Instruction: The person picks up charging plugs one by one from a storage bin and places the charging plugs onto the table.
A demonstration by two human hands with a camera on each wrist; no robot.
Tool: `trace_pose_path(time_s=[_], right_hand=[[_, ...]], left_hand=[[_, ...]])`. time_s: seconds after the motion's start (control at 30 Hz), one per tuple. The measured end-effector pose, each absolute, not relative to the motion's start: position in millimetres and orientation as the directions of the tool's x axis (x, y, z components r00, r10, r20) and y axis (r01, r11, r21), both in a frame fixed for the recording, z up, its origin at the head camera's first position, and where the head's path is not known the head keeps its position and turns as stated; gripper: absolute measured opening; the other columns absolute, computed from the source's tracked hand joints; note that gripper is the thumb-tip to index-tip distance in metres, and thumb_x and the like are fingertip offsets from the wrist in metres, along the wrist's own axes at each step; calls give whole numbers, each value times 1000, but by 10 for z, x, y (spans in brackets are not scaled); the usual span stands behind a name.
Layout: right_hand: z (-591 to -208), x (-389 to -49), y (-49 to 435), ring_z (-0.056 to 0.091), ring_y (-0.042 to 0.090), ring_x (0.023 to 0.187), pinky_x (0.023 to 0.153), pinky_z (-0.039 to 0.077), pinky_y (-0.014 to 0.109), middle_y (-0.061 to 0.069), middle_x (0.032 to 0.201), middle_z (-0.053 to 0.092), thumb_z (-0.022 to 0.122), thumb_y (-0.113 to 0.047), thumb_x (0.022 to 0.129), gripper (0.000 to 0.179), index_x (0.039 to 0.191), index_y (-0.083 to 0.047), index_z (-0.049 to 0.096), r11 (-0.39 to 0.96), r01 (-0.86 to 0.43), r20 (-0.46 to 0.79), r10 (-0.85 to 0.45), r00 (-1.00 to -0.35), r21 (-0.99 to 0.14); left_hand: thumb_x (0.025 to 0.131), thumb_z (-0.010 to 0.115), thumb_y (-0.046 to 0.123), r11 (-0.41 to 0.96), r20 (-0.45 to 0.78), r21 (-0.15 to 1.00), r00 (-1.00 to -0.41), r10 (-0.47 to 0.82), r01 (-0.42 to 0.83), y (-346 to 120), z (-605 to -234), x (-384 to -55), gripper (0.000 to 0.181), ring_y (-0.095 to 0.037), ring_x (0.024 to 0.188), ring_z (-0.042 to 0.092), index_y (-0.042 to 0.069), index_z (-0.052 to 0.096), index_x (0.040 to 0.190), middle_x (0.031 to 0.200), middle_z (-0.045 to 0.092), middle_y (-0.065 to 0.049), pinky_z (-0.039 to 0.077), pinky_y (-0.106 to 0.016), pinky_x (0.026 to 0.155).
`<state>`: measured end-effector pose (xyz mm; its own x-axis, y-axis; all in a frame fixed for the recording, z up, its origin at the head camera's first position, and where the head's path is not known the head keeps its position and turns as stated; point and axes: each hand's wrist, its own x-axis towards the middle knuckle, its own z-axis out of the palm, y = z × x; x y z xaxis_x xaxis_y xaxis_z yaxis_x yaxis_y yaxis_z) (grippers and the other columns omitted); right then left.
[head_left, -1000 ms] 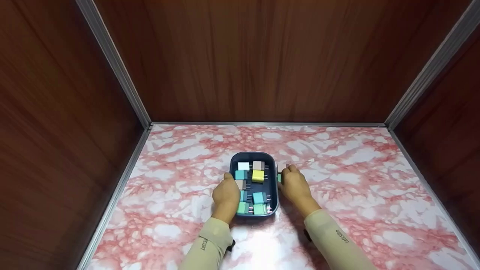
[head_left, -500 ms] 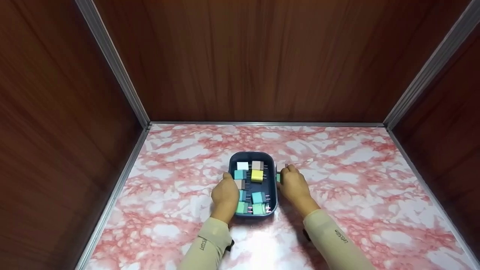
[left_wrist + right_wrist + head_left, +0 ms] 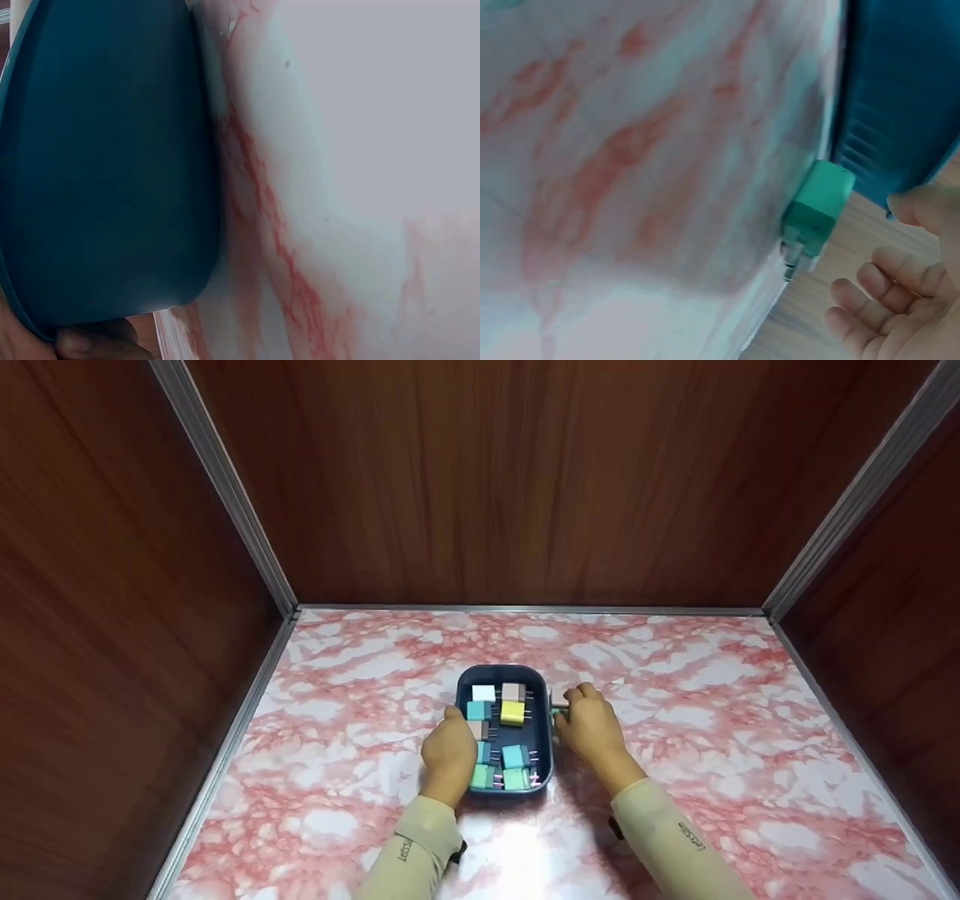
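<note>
A dark blue plastic bin (image 3: 504,793) sits on the table with several coloured charger plugs in it, among them a yellow charger plug (image 3: 513,713) and a white charger plug (image 3: 484,693). My left hand (image 3: 450,750) grips the bin's left side, thumb at the rim; a fingertip shows below the rim in the left wrist view. Outside the right wall, a green charger plug (image 3: 819,201) stands on the table, prongs facing the right wrist camera. A beige charger plug (image 3: 559,699) is just beyond it. My right hand (image 3: 592,724) is beside them, fingers loosely bent, nothing visible in its grasp.
The red-and-white marbled table (image 3: 360,697) is bounded by dark wood panels (image 3: 480,487) at the back and both sides. Metal strips (image 3: 232,487) run along the corners and edges. Inside the bin, turquoise, green and beige chargers lie in two rough columns.
My right hand's fingers have loosened and drawn slightly away from the chargers beside the bin. The left hand stays on the bin, whose contents look the same.
</note>
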<state>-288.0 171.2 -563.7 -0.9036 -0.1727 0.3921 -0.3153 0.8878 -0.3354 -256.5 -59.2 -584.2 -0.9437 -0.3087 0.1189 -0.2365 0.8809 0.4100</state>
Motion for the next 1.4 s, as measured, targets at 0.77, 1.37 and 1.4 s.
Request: trace_pose_path(time_s=[0.77,1.37,1.4], right_hand=[[-5367,-2773,1588,66,36,99,91,54,47,17,109,64,81,-14,84,35,111,4,68,835,-416,451,-234,-861,-360],[-5338,-2608,1489,66,30,94,88,54,45,12,107,63,82,-18,83,37,111,2,70,822,-454,403,-307,-862,-344],[-5336,-2597,1479,66,30,94,88,54,45,12,107,63,82,-18,83,37,111,2,70,821,-455,397,-312,-863,-345]], left_hand=[[97,49,4,887,161,402,-936,-313,-227,-566,-5836,-2561,10,-33,68,73,4,55,104,77,75,-17,54,-49,55],[97,47,4,867,100,420,-936,-338,-268,-576,-5816,-2551,15,-33,69,72,6,56,108,79,75,-16,54,-49,57],[97,47,4,867,97,419,-936,-338,-269,-575,-5815,-2552,15,-33,69,72,6,56,108,79,75,-15,54,-48,57]])
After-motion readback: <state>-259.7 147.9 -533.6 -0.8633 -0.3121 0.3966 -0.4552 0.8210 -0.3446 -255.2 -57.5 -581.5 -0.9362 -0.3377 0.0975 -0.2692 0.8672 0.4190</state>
